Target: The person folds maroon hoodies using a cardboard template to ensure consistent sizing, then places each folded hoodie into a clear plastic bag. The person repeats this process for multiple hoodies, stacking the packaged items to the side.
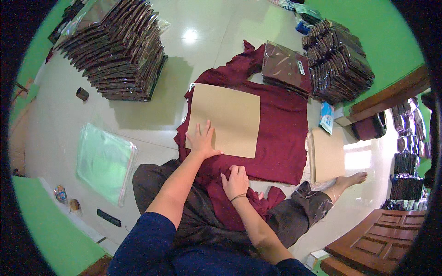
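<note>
Left hand [202,140] flat on cardboard sheet [225,118]; right hand [235,181] grips maroon cloth [281,133].

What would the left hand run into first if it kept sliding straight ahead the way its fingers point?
The left hand lies flat on the tan cardboard sheet, fingers pointing away from the person. Going straight on, it would probably cross the sheet, then meet the maroon garment beyond its far edge.

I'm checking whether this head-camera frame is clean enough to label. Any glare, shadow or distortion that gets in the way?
Head view: fisheye bends the edges, with a black rim around the picture; a lamp's glare spot shines on the glossy floor; the left stack of packets casts a soft shadow; the cardboard sheet, maroon cloth and both hands, left, right, look sharp.
</note>
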`<state>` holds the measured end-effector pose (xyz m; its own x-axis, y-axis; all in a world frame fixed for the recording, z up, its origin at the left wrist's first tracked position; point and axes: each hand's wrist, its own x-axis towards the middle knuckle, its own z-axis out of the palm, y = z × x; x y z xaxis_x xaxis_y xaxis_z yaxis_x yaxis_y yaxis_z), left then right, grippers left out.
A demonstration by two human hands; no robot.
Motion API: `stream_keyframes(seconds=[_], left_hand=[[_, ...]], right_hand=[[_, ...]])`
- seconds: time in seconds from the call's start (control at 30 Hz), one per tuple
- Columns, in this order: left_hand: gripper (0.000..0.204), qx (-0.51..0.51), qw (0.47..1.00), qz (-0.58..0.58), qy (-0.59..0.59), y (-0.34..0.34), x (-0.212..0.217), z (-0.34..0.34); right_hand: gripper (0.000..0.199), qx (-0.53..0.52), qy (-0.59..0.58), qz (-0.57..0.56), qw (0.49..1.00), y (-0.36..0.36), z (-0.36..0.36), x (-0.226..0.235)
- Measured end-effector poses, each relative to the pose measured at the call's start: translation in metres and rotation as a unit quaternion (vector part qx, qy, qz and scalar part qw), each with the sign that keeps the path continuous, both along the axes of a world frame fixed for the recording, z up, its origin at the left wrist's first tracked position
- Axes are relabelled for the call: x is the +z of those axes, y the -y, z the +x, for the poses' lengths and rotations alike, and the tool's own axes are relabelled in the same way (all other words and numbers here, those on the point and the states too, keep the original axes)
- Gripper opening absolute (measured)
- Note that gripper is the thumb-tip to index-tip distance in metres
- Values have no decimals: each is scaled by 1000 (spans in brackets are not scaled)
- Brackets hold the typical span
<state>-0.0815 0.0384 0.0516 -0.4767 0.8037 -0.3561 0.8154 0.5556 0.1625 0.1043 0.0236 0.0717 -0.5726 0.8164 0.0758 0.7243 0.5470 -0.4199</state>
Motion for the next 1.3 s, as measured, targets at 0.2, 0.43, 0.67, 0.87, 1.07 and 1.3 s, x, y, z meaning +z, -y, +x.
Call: stream_keyframes(seconds=[0.2,0.43,0.67,0.87,1.07,1.3], left_hand=[[109,1,1000,0,10,1,-4,-1],[107,16,999,14,36,2,-1,-4],[92,35,995,-5,88,-1,-4,-11],[54,23,992,5,124,0,-8,-14],[44,-2,992,-16,127,2,-13,-21],[32,-68,973,-43,216,10,-42,-57]], right_hand=[[41,-3,77,-197,977,5,-6,-10],[22,-27,10,-226,974,10,-8,-29],[38,-37,-148,-483,862,13,21,32],[61,307,243,-437,810,2,80,110],[36,464,114,-639,603,20,119,115],[37,504,374,-577,523,-1,74,147]])
